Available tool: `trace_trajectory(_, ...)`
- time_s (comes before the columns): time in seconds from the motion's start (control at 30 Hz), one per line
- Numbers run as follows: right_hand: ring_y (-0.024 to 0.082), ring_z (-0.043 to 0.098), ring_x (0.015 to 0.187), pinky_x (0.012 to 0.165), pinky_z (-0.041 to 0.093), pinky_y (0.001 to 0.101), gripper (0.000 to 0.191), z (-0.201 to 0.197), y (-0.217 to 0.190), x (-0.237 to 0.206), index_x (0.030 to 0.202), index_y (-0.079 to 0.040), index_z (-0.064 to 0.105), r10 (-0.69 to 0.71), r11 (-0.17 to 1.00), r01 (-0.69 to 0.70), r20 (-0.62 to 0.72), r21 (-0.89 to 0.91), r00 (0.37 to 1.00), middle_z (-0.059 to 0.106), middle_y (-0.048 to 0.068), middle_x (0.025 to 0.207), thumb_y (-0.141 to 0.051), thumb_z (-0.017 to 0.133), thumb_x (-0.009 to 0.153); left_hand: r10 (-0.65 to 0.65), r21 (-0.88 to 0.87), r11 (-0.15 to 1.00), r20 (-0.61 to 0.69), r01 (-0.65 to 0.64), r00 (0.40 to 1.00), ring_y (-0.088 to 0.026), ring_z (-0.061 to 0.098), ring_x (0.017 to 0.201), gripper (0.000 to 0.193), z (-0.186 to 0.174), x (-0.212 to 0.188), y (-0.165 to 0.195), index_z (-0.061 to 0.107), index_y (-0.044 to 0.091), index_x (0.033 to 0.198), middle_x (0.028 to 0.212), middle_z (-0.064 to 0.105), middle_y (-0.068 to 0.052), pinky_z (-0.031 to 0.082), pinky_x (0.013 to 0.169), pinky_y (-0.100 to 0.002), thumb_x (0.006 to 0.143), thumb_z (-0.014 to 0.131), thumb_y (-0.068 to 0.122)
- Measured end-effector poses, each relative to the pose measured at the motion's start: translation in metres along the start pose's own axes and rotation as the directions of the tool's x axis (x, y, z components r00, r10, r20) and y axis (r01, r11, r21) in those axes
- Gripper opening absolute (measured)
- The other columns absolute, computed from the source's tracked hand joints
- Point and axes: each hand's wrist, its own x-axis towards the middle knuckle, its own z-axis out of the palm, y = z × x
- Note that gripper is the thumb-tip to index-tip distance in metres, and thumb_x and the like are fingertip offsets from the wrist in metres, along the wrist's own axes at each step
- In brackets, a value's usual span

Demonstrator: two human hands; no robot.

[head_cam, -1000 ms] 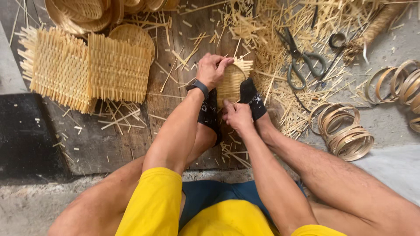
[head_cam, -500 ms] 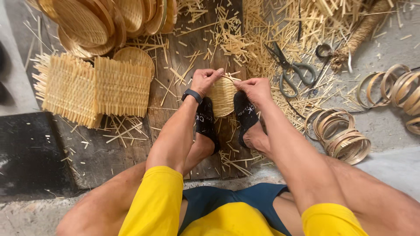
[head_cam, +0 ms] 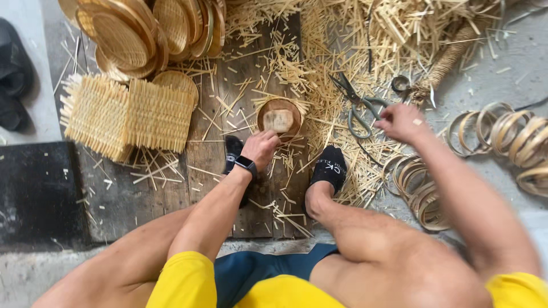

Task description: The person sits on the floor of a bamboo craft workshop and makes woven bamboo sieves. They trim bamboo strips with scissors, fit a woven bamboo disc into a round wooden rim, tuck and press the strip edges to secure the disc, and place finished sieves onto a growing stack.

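A small round woven bamboo basket (head_cam: 279, 117) with a rigid hoop rim sits mouth-up on the rough wooden board (head_cam: 251, 74), a pale squarish woven patch in its bottom. The left hand (head_cam: 260, 148) grasps its rim at 6 o'clock. At 3 o'clock the right hand (head_cam: 401, 122) hangs with fingers curled near grey scissors (head_cam: 357, 102), tips pointing to 11 o'clock; what it grips I cannot tell
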Motion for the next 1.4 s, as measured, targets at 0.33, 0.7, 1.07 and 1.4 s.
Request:
trace_trajectory(0.33,0.04,0.067,0.095,0.09,0.054,0.0467,0.076,0.082,-0.003,0.062,0.122,0.005,0.054,0.043,0.99,-0.011,-0.232,0.139,0.972,0.067,0.026,0.103,-0.03,0.093,0.067,-0.403,-0.163,0.914,-0.28,0.371,0.871,-0.04,0.048,0.126,0.076,0.011,0.062,0.017,0.06,0.007,0.137,0.133,0.052,-0.02,0.04,0.109,-0.051,0.07,0.09,0.027)
trace_trajectory(0.7,0.034,0.065,0.092,0.086,0.053,0.0454,0.064,0.072,-0.026,0.014,0.103,-0.001,0.066,-0.052,0.984,0.072,-0.126,0.161,0.991,0.066,0.018,0.094,-0.061,0.077,0.082,0.026,-0.039,0.999,-0.059,-0.029,0.998,-0.039,0.046,0.133,0.074,0.001,0.07,-0.004,0.061,0.018,0.135,0.14,0.057,-0.006,0.039,0.113,-0.053,0.067,0.089,0.019)
trace_trajectory(1.07,0.027,0.063,0.093,0.074,0.056,0.0416,0.018,0.091,-0.05,0.055,0.097,-0.003,0.063,-0.3,0.925,0.223,-0.232,-0.308,0.925,0.062,0.016,0.097,-0.021,0.066,0.094,-0.469,-0.264,0.876,-0.265,0.404,0.843,-0.042,0.045,0.132,0.09,0.036,0.05,0.018,0.048,0.005,0.143,0.139,0.048,-0.023,0.04,0.114,-0.05,0.066,0.093,0.022)
trace_trajectory(1.4,0.025,0.063,0.082,0.071,0.055,0.0391,0.022,0.084,-0.055,0.068,0.089,-0.006,0.064,-0.465,0.866,0.322,-0.382,-0.382,0.798,0.063,0.012,0.087,-0.025,0.07,0.079,-0.26,-0.318,0.92,-0.056,0.229,0.964,-0.041,0.043,0.138,0.09,0.002,0.054,0.0,0.052,0.012,0.141,0.145,0.05,-0.021,0.04,0.118,-0.048,0.06,0.093,0.015)
